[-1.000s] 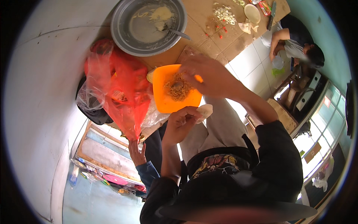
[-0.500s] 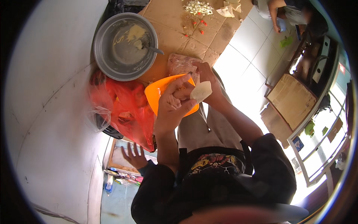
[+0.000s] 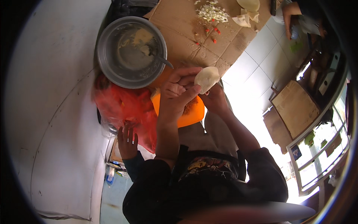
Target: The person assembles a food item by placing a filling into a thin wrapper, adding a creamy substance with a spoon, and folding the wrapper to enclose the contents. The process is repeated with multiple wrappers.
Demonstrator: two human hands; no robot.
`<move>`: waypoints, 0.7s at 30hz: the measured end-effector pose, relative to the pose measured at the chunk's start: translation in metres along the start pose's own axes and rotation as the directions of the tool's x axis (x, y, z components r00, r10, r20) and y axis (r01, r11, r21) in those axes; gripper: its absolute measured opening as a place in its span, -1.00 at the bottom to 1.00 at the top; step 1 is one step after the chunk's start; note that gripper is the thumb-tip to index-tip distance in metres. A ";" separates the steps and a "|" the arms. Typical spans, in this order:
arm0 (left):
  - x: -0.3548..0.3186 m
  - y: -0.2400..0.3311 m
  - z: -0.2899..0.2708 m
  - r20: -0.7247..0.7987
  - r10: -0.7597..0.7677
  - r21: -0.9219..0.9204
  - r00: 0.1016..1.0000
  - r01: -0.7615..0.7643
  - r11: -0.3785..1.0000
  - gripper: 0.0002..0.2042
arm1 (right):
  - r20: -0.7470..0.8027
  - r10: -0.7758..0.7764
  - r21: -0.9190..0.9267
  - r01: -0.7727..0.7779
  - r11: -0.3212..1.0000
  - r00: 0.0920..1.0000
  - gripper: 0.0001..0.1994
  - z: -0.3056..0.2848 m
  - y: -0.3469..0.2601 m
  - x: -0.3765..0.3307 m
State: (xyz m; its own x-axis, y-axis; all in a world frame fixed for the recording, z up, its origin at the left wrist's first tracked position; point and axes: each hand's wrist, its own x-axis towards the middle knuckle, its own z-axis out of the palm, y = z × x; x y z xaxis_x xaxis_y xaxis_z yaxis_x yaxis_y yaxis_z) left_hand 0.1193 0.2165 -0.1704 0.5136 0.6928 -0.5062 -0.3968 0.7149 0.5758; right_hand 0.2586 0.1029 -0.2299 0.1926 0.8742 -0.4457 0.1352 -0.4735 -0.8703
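Note:
My left hand [image 3: 173,91] is closed on a thin, pale round dough wrapper [image 3: 207,79], pinched by its edge between thumb and fingers. Close behind the wrapper is my right hand [image 3: 215,100]; its fingers are mostly hidden, so I cannot tell whether they grip it. Below both hands sits an orange container [image 3: 193,118] with brown shredded filling [image 3: 191,107] in it, partly covered by my left hand and wrist.
A grey metal bowl [image 3: 102,56] holds pale batter and a spoon [image 3: 164,61]. Chopped white pieces [image 3: 212,13] and red bits [image 3: 214,41] lie on cardboard [image 3: 179,33], near more wrappers [image 3: 242,19]. Another person's hand [image 3: 128,143] is by a red plastic bag [image 3: 125,108].
My right hand has drawn back from the clear bag of pinkish contents to behind the wrapper. My left hand has lifted the wrapper slightly, uncovering the filling. The other person's hand has moved toward the red bag.

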 end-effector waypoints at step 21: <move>0.015 0.023 -0.021 -0.153 0.073 0.051 0.986 -0.066 0.997 -0.58 | 0.075 -0.200 -0.354 0.214 0.911 0.977 -0.78 -0.043 -0.046 0.054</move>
State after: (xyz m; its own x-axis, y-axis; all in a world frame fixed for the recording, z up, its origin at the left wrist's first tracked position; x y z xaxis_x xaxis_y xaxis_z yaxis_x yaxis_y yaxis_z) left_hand 0.1018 0.2452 -0.1788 0.3607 0.7496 -0.5549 -0.3906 0.6617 0.6399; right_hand 0.3048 0.1671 -0.2053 0.0886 0.9568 -0.2768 0.5081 -0.2824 -0.8137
